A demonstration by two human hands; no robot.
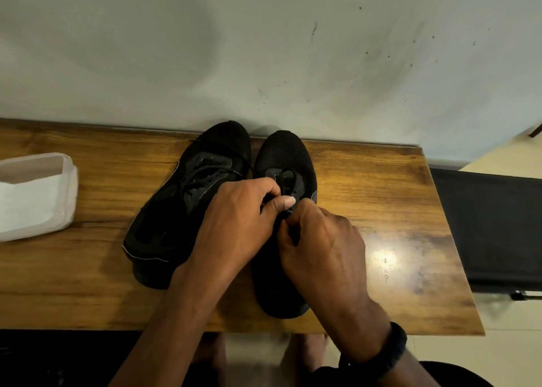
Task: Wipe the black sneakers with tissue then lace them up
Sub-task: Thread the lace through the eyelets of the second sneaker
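Note:
Two black sneakers stand side by side on the wooden table [381,187], toes towards the wall. The left sneaker [181,210] lies a little tilted, its laces threaded and loose. Over the right sneaker [281,154] both my hands work at the black lace [286,181]. My left hand [237,219] pinches the lace between thumb and curled fingers just above the eyelets. My right hand [319,240] grips the lace right below it, fingers curled in. The middle of the right sneaker is hidden under my hands.
A white tissue pack [35,196] lies at the table's left edge. The table's back edge meets a pale wall. A black bench or chair [492,225] stands just past the table's right end. A black band sits on my right wrist.

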